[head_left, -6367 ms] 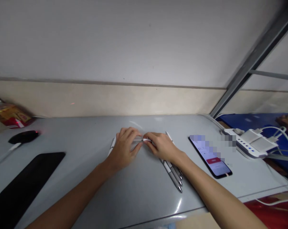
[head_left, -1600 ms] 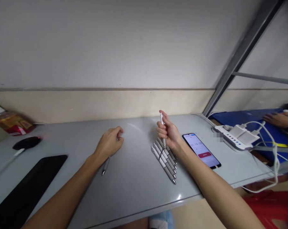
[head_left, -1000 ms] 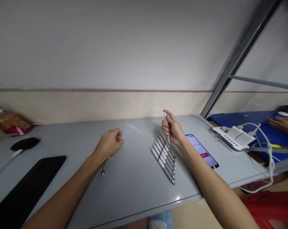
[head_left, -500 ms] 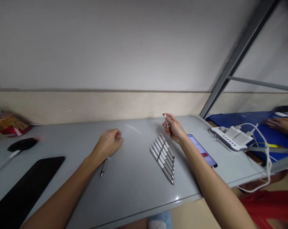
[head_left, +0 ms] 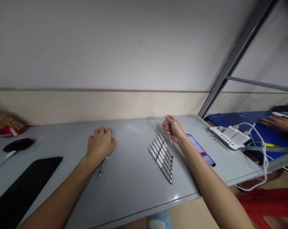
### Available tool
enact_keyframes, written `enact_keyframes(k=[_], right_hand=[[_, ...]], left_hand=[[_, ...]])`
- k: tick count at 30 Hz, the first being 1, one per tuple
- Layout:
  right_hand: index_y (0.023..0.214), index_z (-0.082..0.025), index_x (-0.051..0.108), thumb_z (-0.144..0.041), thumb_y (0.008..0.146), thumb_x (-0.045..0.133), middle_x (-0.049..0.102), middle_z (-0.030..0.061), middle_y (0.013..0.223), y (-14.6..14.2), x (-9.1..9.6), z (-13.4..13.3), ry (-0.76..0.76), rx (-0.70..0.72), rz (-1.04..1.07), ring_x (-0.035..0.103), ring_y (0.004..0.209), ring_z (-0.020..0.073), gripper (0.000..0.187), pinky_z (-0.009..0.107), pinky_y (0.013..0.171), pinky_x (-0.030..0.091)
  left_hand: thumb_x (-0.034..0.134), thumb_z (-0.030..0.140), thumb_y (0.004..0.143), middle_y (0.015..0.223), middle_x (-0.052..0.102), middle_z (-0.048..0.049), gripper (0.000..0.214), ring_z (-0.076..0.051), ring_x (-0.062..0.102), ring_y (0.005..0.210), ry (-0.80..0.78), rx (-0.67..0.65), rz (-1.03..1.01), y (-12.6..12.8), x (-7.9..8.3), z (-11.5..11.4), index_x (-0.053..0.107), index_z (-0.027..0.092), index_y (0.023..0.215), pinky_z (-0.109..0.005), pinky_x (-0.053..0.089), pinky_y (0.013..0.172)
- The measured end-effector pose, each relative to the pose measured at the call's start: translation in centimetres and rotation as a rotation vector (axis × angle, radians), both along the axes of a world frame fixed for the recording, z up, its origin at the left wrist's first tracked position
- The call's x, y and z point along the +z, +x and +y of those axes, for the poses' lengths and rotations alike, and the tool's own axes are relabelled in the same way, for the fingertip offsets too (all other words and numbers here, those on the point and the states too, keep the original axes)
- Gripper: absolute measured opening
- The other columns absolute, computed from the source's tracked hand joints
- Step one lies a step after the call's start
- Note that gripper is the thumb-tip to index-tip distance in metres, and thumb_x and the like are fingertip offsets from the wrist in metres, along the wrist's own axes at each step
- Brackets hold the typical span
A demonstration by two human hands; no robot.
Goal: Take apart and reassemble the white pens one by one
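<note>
Nearest the tabletop's [head_left: 131,194] front edge, a slanted row of 6 pens [head_left: 161,159] lies right of centre. Leftward, 1 loose pen [head_left: 102,167] pokes from beneath the left hand [head_left: 101,143], its fingers half bent; I cannot tell whether they grip anything. Towards the back edge, the right hand [head_left: 172,128] is closed around a tilted white pen [head_left: 166,120].
</note>
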State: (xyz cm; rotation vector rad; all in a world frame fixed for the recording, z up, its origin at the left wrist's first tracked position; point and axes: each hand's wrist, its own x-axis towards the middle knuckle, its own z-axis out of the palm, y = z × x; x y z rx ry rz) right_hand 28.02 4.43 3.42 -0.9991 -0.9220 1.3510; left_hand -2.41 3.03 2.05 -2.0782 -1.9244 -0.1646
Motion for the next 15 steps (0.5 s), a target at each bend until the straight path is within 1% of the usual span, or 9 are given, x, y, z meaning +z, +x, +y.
enact_keyframes(k=[2, 4, 7, 9, 12, 13, 15], right_hand=[[0.107, -0.028, 0.045, -0.04, 0.084, 0.051, 0.043, -0.0073, 0.059, -0.1, -0.2, 0.1, -0.006, -0.043, -0.132, 0.03, 0.041, 0.0066, 0.026, 0.015, 0.037, 0.017], [0.108, -0.026, 0.05, -0.038, 0.084, 0.05, 0.046, -0.0056, 0.06, -0.1, -0.5, 0.1, -0.016, -0.05, -0.288, 0.039, 0.044, 0.0084, 0.026, 0.016, 0.038, 0.027], [0.105, -0.023, 0.054, -0.03, 0.081, 0.051, 0.051, -0.0036, 0.061, 0.2, -1.2, 0.3, -0.038, -0.065, -0.566, 0.05, 0.05, 0.0115, 0.025, 0.021, 0.046, 0.039], [0.104, -0.021, 0.056, -0.025, 0.078, 0.053, 0.057, -0.0015, 0.063, 0.6, -1.6, 0.5, -0.045, -0.105, -0.829, 0.054, 0.052, 0.013, 0.026, 0.024, 0.052, 0.042], [0.099, -0.017, 0.063, -0.022, 0.074, 0.057, 0.066, 0.0051, 0.07, 1.1, -1.9, 0.8, -0.062, -0.171, -1.223, 0.06, 0.063, 0.0172, 0.026, 0.026, 0.062, 0.043], [0.097, -0.016, 0.065, -0.022, 0.073, 0.058, 0.068, 0.0073, 0.074, 1.2, -1.9, 0.8, -0.077, -0.172, -1.3, 0.062, 0.069, 0.0188, 0.026, 0.027, 0.064, 0.043], [0.096, -0.015, 0.069, -0.022, 0.073, 0.059, 0.07, 0.0103, 0.079, 1.3, -1.8, 0.8, -0.111, -0.136, -1.372, 0.064, 0.076, 0.0208, 0.026, 0.026, 0.066, 0.043]], left_hand=[[0.036, 0.034, 0.085, 0.109, 0.061, -0.0199, 0.04, -0.037, 0.054, 0.105, -0.07, 0.061, -0.004, 0.1, 0.4, -0.2, 0.057, 0.011, 0.112, -0.047, 0.047, 0.076], [0.034, 0.037, 0.086, 0.106, 0.064, -0.0198, 0.043, -0.036, 0.057, 0.102, -0.147, 0.096, -0.03, 0.1, 0.7, -0.3, 0.057, 0.011, 0.112, -0.047, 0.047, 0.077], [0.033, 0.04, 0.087, 0.097, 0.067, -0.0197, 0.044, -0.034, 0.062, 0.091, -0.255, 0.119, -0.067, 0.1, 1.1, -0.4, 0.058, 0.012, 0.11, -0.046, 0.047, 0.073], [0.034, 0.038, 0.087, 0.093, 0.068, -0.0193, 0.041, -0.032, 0.064, 0.085, -0.287, 0.107, -0.07, 0.1, 1.2, -0.5, 0.06, 0.013, 0.108, -0.043, 0.046, 0.069], [0.035, 0.032, 0.087, 0.09, 0.069, -0.0165, 0.035, -0.027, 0.064, 0.079, -0.255, 0.062, -0.04, 0.1, 1.1, -0.7, 0.062, 0.015, 0.101, -0.037, 0.045, 0.064], [0.036, 0.031, 0.087, 0.089, 0.07, -0.0156, 0.033, -0.026, 0.064, 0.077, -0.243, 0.049, -0.035, 0.1, 1.1, -0.7, 0.063, 0.015, 0.098, -0.036, 0.045, 0.063], [0.039, 0.029, 0.085, 0.086, 0.07, -0.0152, 0.03, -0.026, 0.064, 0.074, -0.23, 0.038, -0.04, 0.1, 0.9, -0.7, 0.064, 0.015, 0.093, -0.036, 0.045, 0.062]])
